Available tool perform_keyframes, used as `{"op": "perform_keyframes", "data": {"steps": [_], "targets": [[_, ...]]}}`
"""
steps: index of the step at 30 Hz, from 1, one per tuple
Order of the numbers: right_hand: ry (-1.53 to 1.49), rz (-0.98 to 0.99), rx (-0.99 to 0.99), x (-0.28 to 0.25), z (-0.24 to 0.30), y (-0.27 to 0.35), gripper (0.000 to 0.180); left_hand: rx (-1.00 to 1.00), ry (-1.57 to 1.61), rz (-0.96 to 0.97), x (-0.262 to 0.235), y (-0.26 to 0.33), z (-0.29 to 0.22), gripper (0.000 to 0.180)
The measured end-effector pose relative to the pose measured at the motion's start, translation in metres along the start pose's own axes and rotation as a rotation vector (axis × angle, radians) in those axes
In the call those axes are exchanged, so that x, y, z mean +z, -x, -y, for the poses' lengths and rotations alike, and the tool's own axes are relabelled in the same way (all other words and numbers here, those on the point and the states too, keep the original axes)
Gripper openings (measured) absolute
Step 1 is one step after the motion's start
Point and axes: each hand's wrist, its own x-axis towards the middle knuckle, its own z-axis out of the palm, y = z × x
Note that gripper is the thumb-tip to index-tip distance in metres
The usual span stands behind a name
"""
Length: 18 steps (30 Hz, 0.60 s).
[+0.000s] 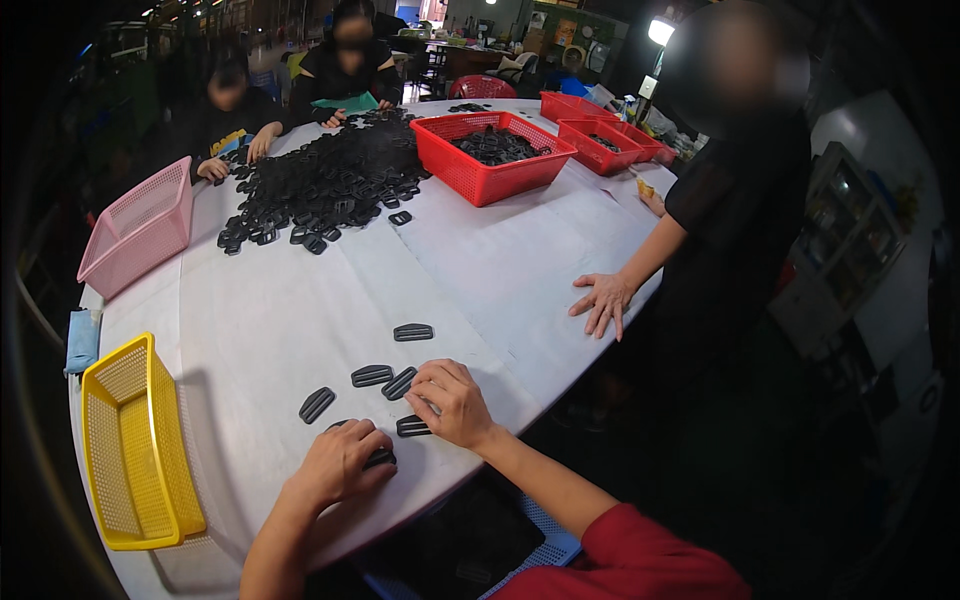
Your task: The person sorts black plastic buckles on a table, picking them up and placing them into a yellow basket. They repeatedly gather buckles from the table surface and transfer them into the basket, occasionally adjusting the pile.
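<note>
— Where are the buckles?
— 4 loose buckles (372, 376) lie at 12 o'clock from the left hand (340, 462), which covers one. The right hand (452, 402) pinches another buckle (412, 426).

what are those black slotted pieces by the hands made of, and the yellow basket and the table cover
Black slotted pieces: probably moulded plastic, dull black and all one shape. The left hand covers one; the right hand rests on another.
Yellow basket: plastic by the look, glossy with a moulded mesh wall.
Table cover: a white sheet, seemingly paper or thin plastic, with visible creases; which one is unclear.
</note>
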Motion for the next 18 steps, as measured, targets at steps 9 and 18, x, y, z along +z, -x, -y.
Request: {"op": "perform_keyframes", "data": {"steps": [9, 18], "targets": [[-0.002, 0.002, 0.012, 0.0023, 0.002, 0.0062, 0.007, 0.016, -0.016, 0.02, 0.0005, 0.0049, -0.0005, 0.026], [0.01, 0.005, 0.0, -0.0018, -0.0019, -0.0003, 0.007, 0.014, -0.003, 0.0, -0.0006, -0.0024, 0.0005, 0.027]]}}
